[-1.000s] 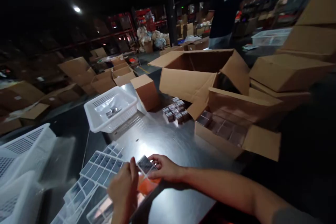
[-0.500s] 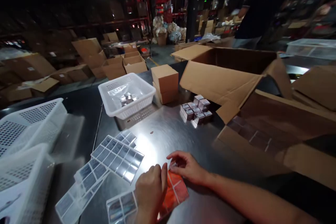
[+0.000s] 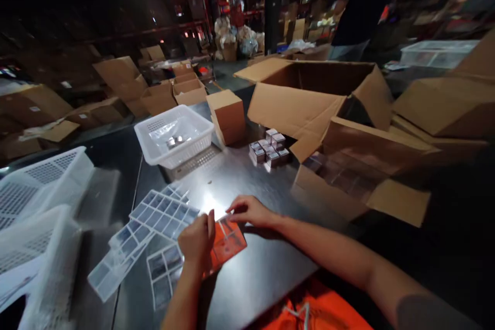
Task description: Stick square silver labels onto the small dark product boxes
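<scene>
My left hand (image 3: 196, 241), thumb up and fingers curled, grips the left side of a glossy sticker sheet (image 3: 229, 243) with pale grid lines that looks orange here. My right hand (image 3: 252, 211) has its thumb and fingertips pinched at the sheet's far edge; what exactly they hold there is too small to make out. Left of my hands, several similar clear, gridded sticker sheets (image 3: 164, 215) overlap on the shiny metal table (image 3: 266, 263). Another gridded sheet (image 3: 162, 273) lies partly behind my left forearm.
A white perforated basket (image 3: 176, 157) holds a plastic bag and small silvery pieces. Beside it stand a brown carton (image 3: 231, 121) and a cluster of small boxes (image 3: 269, 149). A large open carton (image 3: 297, 108) is at right; more white baskets (image 3: 46, 175) stand at left. A person (image 3: 353, 20) stands behind.
The camera view has shifted, so my hands and the sheet appear higher and further left. Both hands keep their hold at the sheet, and the orange clothing now shows below.
</scene>
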A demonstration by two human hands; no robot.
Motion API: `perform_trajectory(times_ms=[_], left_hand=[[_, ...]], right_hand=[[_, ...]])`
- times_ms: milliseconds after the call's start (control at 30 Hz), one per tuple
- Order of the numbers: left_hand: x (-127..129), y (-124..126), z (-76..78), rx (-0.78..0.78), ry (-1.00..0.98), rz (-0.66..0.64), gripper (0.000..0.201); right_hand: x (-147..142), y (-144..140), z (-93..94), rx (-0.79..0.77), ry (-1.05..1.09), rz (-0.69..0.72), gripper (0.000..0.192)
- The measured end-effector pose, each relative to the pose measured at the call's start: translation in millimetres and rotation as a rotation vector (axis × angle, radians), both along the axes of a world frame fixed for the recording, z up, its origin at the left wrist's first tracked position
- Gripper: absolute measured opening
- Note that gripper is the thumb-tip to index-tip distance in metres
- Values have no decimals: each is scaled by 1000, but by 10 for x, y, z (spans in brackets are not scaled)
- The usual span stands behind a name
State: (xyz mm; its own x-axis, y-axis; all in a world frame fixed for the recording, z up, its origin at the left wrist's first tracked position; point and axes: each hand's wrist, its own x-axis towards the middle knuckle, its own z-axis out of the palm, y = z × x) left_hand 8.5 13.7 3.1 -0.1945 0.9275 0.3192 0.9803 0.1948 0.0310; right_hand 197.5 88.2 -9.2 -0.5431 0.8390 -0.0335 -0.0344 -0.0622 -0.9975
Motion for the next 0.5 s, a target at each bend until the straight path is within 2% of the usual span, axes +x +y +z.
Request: perform_trajectory(times_ms=[100, 233, 367, 500], left_hand=[[54, 40, 156, -95, 13, 45, 43], [114, 119, 257, -176, 30, 25, 45], [182, 175, 328, -200, 34, 38, 44], [252, 189, 344, -138, -3, 101, 52]], right_hand=[[8, 37, 28, 43, 23, -29, 41], [28, 94, 36, 93, 64, -34, 29], [67, 87, 106, 156, 87, -14, 31], [94, 76, 144, 175, 83, 32, 41]])
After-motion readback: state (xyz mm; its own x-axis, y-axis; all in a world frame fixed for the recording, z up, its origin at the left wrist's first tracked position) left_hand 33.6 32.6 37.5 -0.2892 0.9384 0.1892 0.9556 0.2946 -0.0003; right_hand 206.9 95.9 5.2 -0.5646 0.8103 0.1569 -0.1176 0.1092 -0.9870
